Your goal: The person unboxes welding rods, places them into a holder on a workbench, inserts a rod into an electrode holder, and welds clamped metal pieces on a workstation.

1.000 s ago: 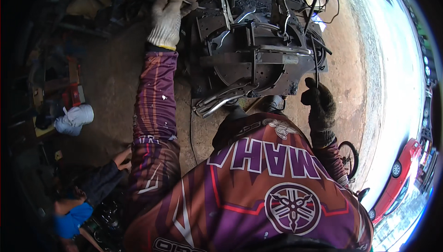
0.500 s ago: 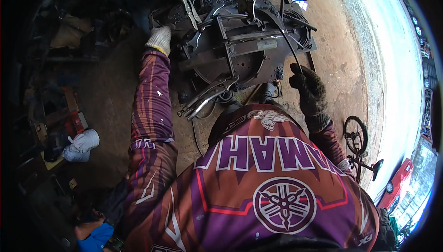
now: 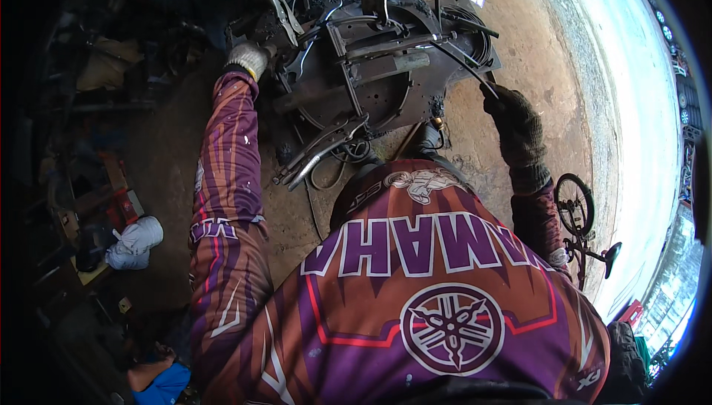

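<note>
While pinching the rod (image 3: 467,66), steady the right hand (image 3: 517,119) at the plate's (image 3: 386,108) four o'clock and the left hand (image 3: 249,58), with grip impossible to tell, at nine.

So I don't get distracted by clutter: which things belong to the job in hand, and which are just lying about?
Apparently in the job:
right hand, holding a thin dark rod
left hand, by the left side of the metal table
locking pliers on the table

Seemingly just lying about:
bicycle, right
white bundle, left
</note>
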